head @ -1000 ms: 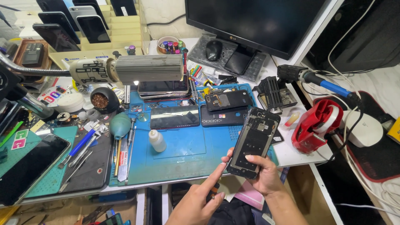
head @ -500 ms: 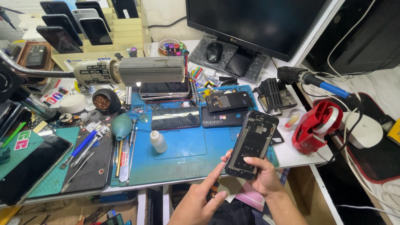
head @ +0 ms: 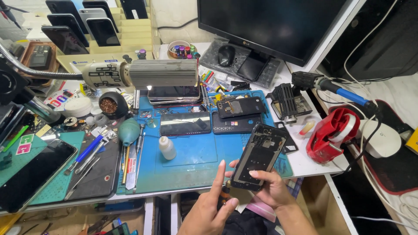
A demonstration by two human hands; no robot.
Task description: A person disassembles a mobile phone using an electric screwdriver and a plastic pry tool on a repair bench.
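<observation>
My right hand (head: pixel 272 189) grips the lower end of an opened black phone body (head: pixel 260 154), held upright over the front right corner of the blue work mat (head: pixel 191 159); its bare inner frame faces me. Just left of the phone's lower corner is my left hand (head: pixel 213 206), with the index finger raised. It pinches a small dark tool with an orange tip (head: pixel 224 194), most of it hidden by the fingers.
On the mat lie a black screen panel (head: pixel 185 124), two phone parts (head: pixel 239 106), a small white bottle (head: pixel 166 148) and a teal air blower (head: pixel 129 130). A lamp head (head: pixel 163 74) hangs over the back. A red tape dispenser (head: pixel 333 132), soldering iron (head: pixel 335 89) and monitor (head: pixel 278 21) stand to the right.
The phone body stays in my right hand and has barely shifted. My left hand has come up closer to its lower corner, index finger lifted.
</observation>
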